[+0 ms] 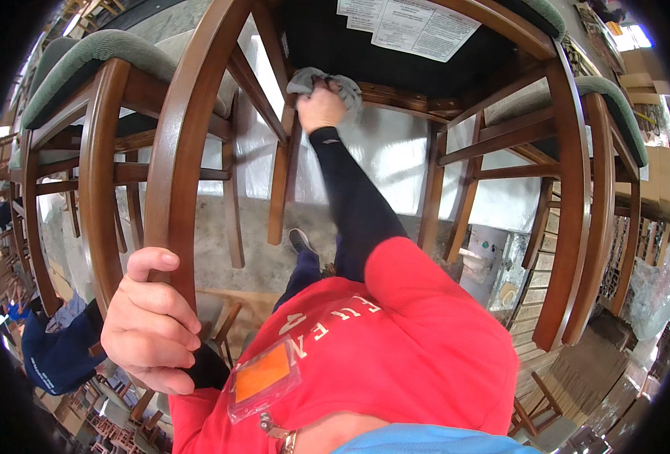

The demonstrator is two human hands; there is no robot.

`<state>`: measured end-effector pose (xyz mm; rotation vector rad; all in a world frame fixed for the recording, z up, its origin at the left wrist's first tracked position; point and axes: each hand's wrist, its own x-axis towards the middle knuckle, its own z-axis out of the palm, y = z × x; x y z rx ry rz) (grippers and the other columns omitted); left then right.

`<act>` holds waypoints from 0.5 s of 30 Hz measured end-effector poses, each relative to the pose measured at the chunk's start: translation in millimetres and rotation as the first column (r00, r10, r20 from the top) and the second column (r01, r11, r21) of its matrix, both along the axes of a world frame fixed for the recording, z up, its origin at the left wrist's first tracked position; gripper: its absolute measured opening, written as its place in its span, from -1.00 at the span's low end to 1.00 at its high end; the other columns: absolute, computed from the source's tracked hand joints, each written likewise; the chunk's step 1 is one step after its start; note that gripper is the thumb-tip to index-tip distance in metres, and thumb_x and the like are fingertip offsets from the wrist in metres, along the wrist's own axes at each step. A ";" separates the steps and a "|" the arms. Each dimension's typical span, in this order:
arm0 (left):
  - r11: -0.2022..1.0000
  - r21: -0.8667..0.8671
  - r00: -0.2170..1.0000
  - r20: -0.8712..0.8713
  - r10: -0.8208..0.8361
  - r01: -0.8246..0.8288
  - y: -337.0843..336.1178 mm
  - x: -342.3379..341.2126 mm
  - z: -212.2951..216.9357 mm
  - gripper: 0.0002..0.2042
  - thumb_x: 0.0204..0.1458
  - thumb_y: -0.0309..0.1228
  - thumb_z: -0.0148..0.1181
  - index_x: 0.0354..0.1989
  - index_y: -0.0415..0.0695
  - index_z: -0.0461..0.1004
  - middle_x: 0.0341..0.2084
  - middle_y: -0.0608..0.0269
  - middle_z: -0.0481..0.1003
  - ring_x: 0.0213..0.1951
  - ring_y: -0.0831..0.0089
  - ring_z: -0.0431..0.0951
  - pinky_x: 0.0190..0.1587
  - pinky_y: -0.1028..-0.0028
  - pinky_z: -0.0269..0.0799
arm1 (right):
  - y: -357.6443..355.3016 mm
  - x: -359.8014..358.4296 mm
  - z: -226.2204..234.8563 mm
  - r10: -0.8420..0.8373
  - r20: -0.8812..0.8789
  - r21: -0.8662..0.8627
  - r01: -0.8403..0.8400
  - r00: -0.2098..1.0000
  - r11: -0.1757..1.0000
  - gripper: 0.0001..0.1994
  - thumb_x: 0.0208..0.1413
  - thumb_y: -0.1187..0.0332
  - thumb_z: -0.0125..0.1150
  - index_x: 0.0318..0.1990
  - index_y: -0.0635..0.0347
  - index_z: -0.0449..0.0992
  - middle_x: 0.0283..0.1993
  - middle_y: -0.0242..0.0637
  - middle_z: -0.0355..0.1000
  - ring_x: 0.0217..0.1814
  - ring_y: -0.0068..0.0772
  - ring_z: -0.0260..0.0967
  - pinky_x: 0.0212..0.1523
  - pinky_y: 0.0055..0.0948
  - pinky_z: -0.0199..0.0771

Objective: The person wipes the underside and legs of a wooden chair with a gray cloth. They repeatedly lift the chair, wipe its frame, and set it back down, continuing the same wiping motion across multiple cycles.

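My right hand (321, 108) is closed on a grey cloth (350, 94), pressed to the inner frame of a brown wooden chair near a far leg. The chair's black underside (331, 53) faces me, with white printed labels (424, 30) on it. My left hand (151, 325) is curled at the lower end of the chair's near left leg (180, 166). That leg's end passes behind my fingers. Whether they grip it is hidden.
Another chair with a green-grey cushion (112, 49) stands close on the left, another (611, 98) on the right. Shiny sheeting (395, 159) lies beyond the legs. A person in dark clothing (59, 352) is at the lower left. Cardboard boxes (664, 178) are stacked at the right.
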<state>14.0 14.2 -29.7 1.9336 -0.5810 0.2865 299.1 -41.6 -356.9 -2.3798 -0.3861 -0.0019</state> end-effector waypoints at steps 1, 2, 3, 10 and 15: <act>1.000 0.011 1.000 0.001 -0.019 0.019 1.0 1.9 2.0 -0.68 0.05 -0.07 0.36 -0.52 -0.04 0.50 -0.71 0.45 0.48 -0.57 0.50 0.53 0.19 0.00 0.07 | 14.7 4.0 3.5 -0.170 0.046 0.145 0.162 0.984 0.976 -0.66 -0.12 0.18 0.25 -0.22 0.20 0.63 -0.14 0.06 0.54 -0.09 0.11 0.52 -0.05 -0.03 0.53; 1.000 0.014 1.000 -0.008 0.002 -0.002 1.4 -2.5 0.7 -0.68 0.05 -0.08 0.36 -0.52 -0.04 0.50 -0.71 0.45 0.48 -0.57 0.50 0.53 0.19 0.00 0.07 | 23.7 9.1 22.2 -0.107 -0.215 0.123 0.136 0.971 0.983 -0.65 -0.09 0.25 0.23 -0.15 0.23 0.63 -0.13 0.12 0.55 -0.06 0.11 0.53 -0.01 -0.07 0.54; 1.000 0.008 1.000 -0.005 0.002 -0.002 1.3 -3.6 0.2 -0.68 0.05 -0.08 0.36 -0.52 -0.04 0.50 -0.71 0.45 0.48 -0.57 0.50 0.53 0.19 0.00 0.07 | 29.4 13.0 30.9 0.002 -0.206 0.308 0.062 0.979 0.949 -0.64 -0.10 0.26 0.25 -0.14 0.24 0.63 -0.18 0.11 0.56 -0.05 0.12 0.52 0.01 -0.07 0.53; 1.000 -0.010 1.000 -0.005 -0.015 0.015 6.9 -3.0 -5.9 -0.66 0.12 -0.02 0.28 -0.54 0.02 0.50 -0.64 0.49 0.54 -0.55 0.54 0.55 0.18 0.01 0.00 | -14.5 4.0 6.7 0.241 0.090 0.043 -0.246 0.966 0.968 -0.57 -0.10 0.28 0.23 0.01 0.12 0.59 0.04 -0.02 0.48 0.08 0.06 0.46 0.04 -0.08 0.52; 0.998 -0.050 0.999 0.038 0.031 -0.029 -1.6 0.3 -4.0 -0.69 0.00 -0.10 0.40 -0.54 -0.05 0.51 -0.69 0.44 0.47 -0.61 0.50 0.50 0.16 -0.01 0.13 | 21.6 10.8 52.7 0.192 0.031 0.327 -0.191 0.981 0.926 -0.65 -0.13 0.23 0.20 -0.18 0.18 0.64 -0.14 0.07 0.54 -0.03 0.13 0.48 0.01 -0.05 0.49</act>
